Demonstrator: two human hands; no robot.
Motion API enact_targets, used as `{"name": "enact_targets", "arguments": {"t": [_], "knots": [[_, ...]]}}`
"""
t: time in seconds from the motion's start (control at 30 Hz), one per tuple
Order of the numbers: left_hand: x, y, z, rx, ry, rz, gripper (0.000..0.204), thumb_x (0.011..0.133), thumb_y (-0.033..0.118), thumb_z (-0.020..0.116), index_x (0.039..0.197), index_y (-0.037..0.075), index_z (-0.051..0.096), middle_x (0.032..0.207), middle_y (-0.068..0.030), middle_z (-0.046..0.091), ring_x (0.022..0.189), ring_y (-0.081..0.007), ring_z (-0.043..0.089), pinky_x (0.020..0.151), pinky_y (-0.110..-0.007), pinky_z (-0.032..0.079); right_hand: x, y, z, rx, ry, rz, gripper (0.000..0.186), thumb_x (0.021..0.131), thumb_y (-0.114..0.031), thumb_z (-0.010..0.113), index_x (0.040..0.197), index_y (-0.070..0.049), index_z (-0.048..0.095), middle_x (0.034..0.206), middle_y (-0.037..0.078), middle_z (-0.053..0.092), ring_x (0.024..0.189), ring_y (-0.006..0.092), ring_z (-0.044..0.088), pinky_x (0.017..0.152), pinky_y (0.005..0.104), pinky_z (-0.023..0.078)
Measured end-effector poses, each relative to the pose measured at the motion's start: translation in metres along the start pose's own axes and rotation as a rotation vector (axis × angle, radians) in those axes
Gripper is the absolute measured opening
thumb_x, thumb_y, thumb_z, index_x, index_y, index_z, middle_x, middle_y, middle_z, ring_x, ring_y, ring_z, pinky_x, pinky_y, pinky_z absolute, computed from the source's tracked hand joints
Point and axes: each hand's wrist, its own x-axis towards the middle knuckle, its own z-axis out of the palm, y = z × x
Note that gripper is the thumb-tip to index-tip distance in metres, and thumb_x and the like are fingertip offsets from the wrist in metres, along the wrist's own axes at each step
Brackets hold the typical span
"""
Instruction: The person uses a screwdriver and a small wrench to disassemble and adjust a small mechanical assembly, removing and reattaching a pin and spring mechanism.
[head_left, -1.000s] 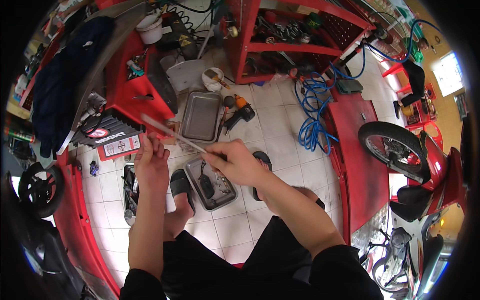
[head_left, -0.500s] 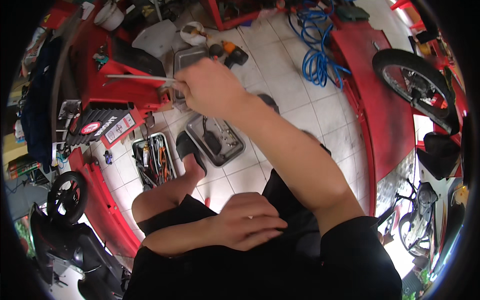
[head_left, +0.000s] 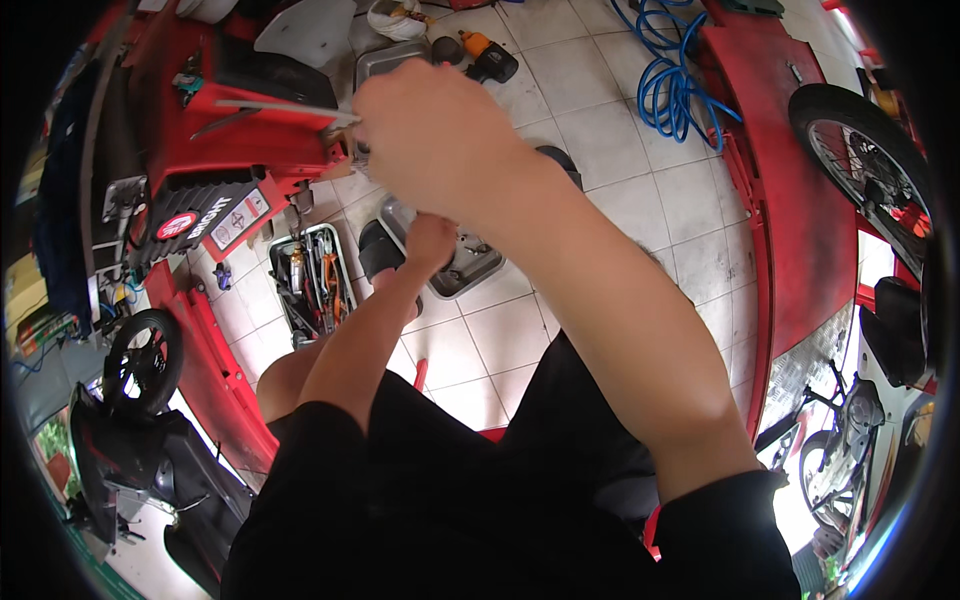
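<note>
My right hand (head_left: 425, 130) is raised in front of me, closed around a thin metal rod-like tool (head_left: 285, 107) that points left. The tool's grip end is hidden in the fist, so its exact kind cannot be told. Lower down, my left hand (head_left: 433, 243) reaches to a shallow metal tray (head_left: 480, 280) on the floor. Its fingers look curled, and whatever they hold, if anything, is hidden. Small metal parts lie in that tray, beside the left hand. Another metal tray (head_left: 395, 55) sits beyond the right hand, partly covered by it.
A tool tray (head_left: 342, 255) with pliers and other hand tools stands left of my leg. Red lift platforms (head_left: 775, 170) flank the tiled floor. An orange-and-black power tool (head_left: 490, 57) and a coiled blue hose (head_left: 660, 100) lie ahead. A motorcycle wheel (head_left: 860, 160) stands right.
My left hand has moved from my lap forward to the tray. My right hand still holds the rod-like tool and sits higher in view. The view has tilted and shifted slightly.
</note>
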Motion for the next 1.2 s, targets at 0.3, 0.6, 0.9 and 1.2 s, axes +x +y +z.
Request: {"name": "enact_targets", "arguments": {"t": [0.3, 0.6, 0.9, 1.2], "knots": [[-0.07, -0.115, 0.082, -0.009, 0.147, -0.689, 0.036, 0.081, 0.034, 0.069, 0.101, 0.004, 0.067, 0.091, -0.0185, 0.069, 0.093, -0.0381, 0.066, 0.08, -0.047, 0.052, -0.006, 0.026, 0.022, 0.142, 0.076, -0.249, 0.015, 0.072, -0.011, 0.068, 0.08, 0.002, 0.071, 0.083, 0.018, 0.069, 0.08, 0.0319, 0.071, 0.068, 0.0389, 0.058], [-0.009, -0.072, 0.09, -0.029, 0.081, -1.262, 0.075, 0.063, 0.042, 0.088, 0.111, -0.004, 0.055, 0.118, -0.0241, 0.059, 0.107, -0.0386, 0.06, 0.095, -0.042, 0.05, 0.01, 0.032, 0.037, -0.136, -0.1, -0.223, 0.015, 0.067, -0.009, 0.068, 0.079, -0.001, 0.069, 0.08, 0.016, 0.066, 0.079, 0.03, 0.068, 0.069, 0.0371, 0.056], [-0.024, -0.035, 0.063, 0.128, -0.036, -0.994, 0.077, 0.061, 0.038, 0.085, 0.114, -0.005, 0.049, 0.118, -0.0221, 0.057, 0.106, -0.0389, 0.06, 0.093, -0.045, 0.05, 0.029, 0.035, 0.043, -0.099, -0.192, -0.172, 0.024, 0.073, -0.002, 0.064, 0.097, -0.005, 0.067, 0.088, 0.006, 0.066, 0.088, 0.0258, 0.059, 0.075, 0.0386, 0.05], [-0.032, -0.071, 0.069, -0.077, 0.262, -0.894, 0.064, 0.059, 0.026, 0.086, 0.11, -0.001, 0.058, 0.103, -0.0211, 0.067, 0.099, -0.039, 0.065, 0.085, -0.046, 0.052, 0.031, 0.044, 0.045, 0.172, 0.045, -0.287, 0.013, 0.068, -0.015, 0.064, 0.076, -0.005, 0.067, 0.081, 0.008, 0.064, 0.087, 0.0247, 0.064, 0.074, 0.0362, 0.052]]}}
